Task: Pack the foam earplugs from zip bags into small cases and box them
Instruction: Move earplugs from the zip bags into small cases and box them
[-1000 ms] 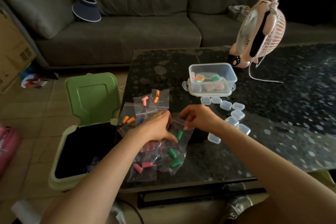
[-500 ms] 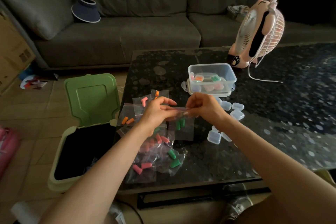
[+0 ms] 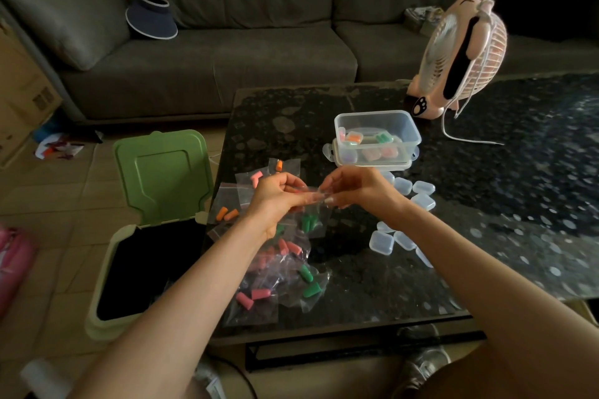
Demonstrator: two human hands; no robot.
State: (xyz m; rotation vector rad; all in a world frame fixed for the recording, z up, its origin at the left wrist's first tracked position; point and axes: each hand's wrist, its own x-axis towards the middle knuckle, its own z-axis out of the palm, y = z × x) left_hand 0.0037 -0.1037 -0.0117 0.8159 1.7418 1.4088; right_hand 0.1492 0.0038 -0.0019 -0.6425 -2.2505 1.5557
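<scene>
Head view: both hands were raised over the near-left part of the dark table (image 3: 486, 204), a clear zip bag (image 3: 319, 217) hanging between them.
Left hand (image 3: 275, 194): fingers curled, pinching one side of the bag's top edge.
Right hand (image 3: 359, 193): fingertips pinching the opposite side; the paired grip appeared suited to parting the seal.
Contents: green earplugs (image 3: 308, 222) sat low in the bag, clear of the mouth.
Remaining bags (image 3: 275, 272): heaped beneath the hands, within reach.
Empty cases (image 3: 381, 242): clustered by the right forearm, ready for filling.
Box (image 3: 410, 131): open, behind the hands, holding filled cases.
Bin (image 3: 103, 272): open at the table's left, likely for spent bags.
</scene>
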